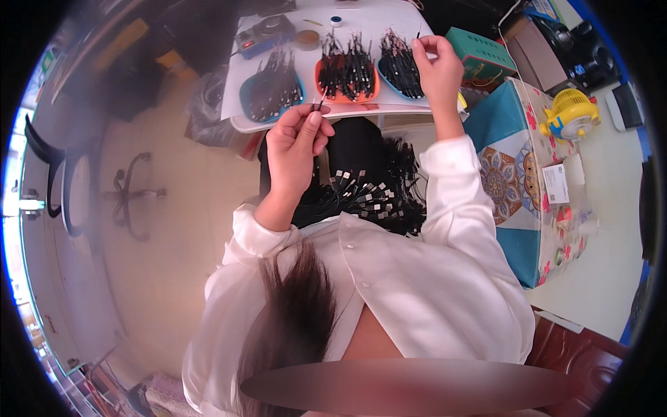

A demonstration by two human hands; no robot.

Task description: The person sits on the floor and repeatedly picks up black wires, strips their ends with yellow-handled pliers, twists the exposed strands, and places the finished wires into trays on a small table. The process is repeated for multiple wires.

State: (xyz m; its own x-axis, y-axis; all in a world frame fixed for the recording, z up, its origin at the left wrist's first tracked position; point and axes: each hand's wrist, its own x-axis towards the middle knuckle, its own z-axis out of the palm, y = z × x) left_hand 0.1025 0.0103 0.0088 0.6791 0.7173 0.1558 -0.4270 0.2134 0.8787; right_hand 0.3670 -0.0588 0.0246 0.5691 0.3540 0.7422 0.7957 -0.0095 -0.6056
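My left hand (297,142) is raised at the near edge of the white table (240,125), thumb and fingertips pinched on a thin dark wire piece (321,104). Higher and to the right, my right hand (439,69) pinches another thin dark wire piece (419,32) over the right blue tray (390,85). Upright bundles of short black wires (347,66) with shiny ends fill the orange tray (358,99) in the middle. The left blue tray (247,94) holds similar black wires. Across my lap lies a heap of black cables (368,196) with metal plugs.
Behind the trays stand a blue-grey box device (265,36), a round tin (307,39) and a small spool (336,21). A green box (479,52) is at the table's right. Further right, a yellow fan (573,115) stands by a patterned cloth-covered surface (511,181).
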